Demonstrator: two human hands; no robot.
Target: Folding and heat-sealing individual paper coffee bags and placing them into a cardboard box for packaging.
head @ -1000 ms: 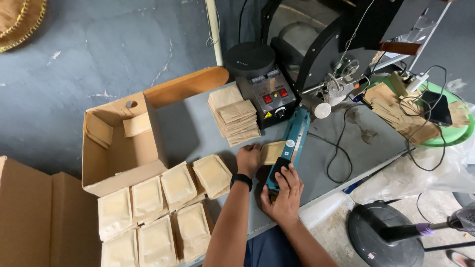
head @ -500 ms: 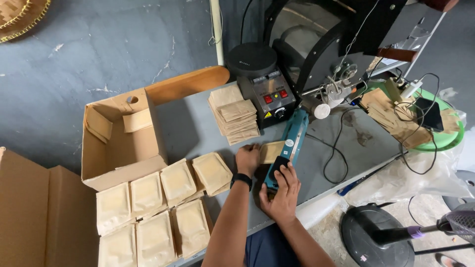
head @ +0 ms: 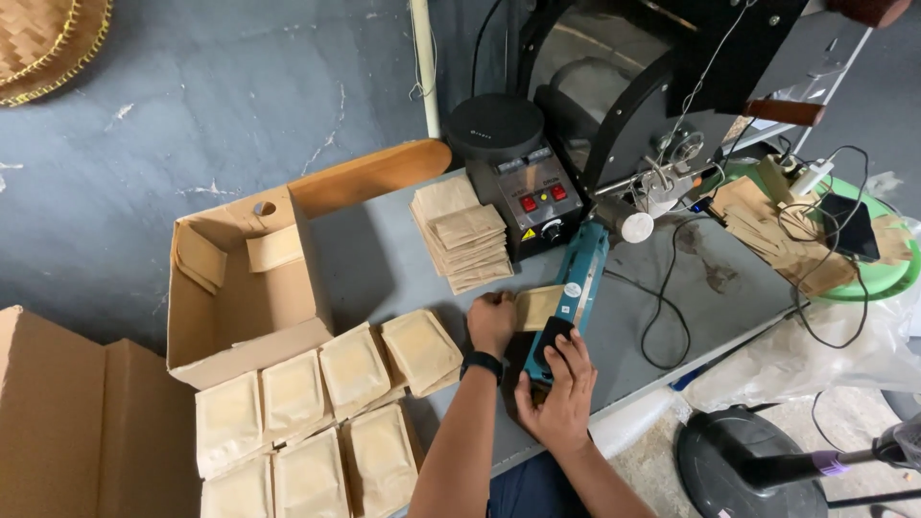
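On the tabletop [head: 384,259], an open box [head: 245,288] sits left, filled pouches [head: 326,412] lie before it. A stack of bags [head: 465,235] lies behind the sealer [head: 571,297], with a control unit [head: 532,197] right of the stack.

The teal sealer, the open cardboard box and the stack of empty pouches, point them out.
teal sealer [head: 582,273], head view, middle of its arm.
open cardboard box [head: 251,302], head view, inner floor.
stack of empty pouches [head: 467,230], head view, top pouch.

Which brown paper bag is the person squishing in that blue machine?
Find the grey table, then the long teal heat sealer near its front edge. The flat brown paper pouch sticks out of its left side, held by the left hand; the other pouches lie loose or stacked.
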